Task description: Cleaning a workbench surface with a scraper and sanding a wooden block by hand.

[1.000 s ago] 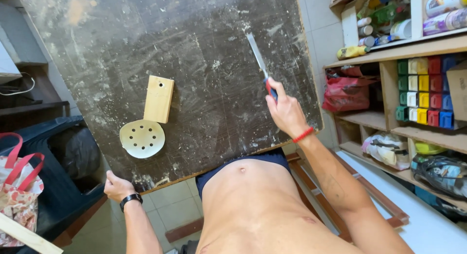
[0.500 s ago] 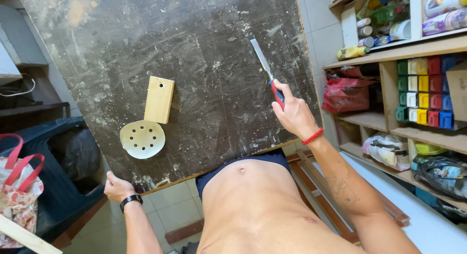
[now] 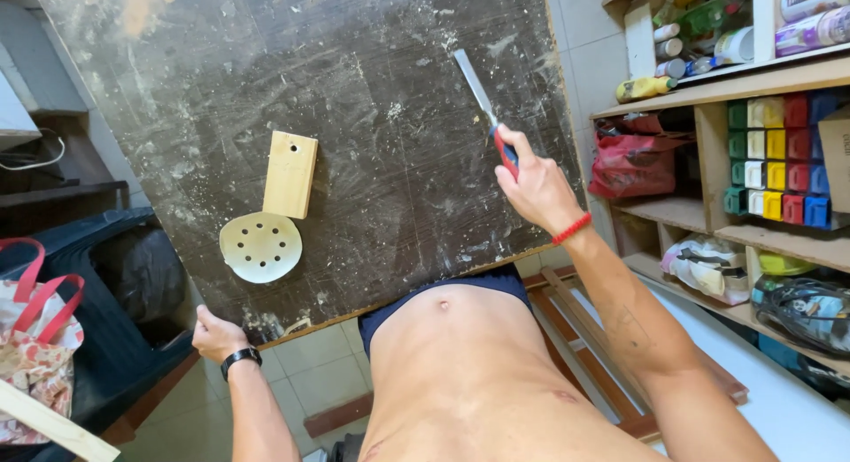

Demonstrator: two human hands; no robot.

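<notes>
Down at the lower left of the frame, your left hand (image 3: 215,334) is curled around the near corner edge of the dark, dust-streaked bench (image 3: 372,188), wearing a black wristwatch (image 3: 239,359); it holds no tool, only the bench rim. Just up from it, left of centre, a pale round sanding disc with punched holes (image 3: 260,247) lies flat, and a small light wooden block with one drilled hole (image 3: 290,173) lies just above the disc, their edges meeting. Further right, your right hand (image 3: 536,189), with a red beaded bracelet (image 3: 571,229) at the wrist, is closed around the red handle of a flat steel chisel (image 3: 482,103), whose blade points away from you toward the upper right of the bench. The chisel sits close to the bench's right edge, so a loose grip could let it slide off toward the shelves (image 3: 761,152). Your bare torso is also tight against the bench, so a backward slip of the tool could cut you.
</notes>
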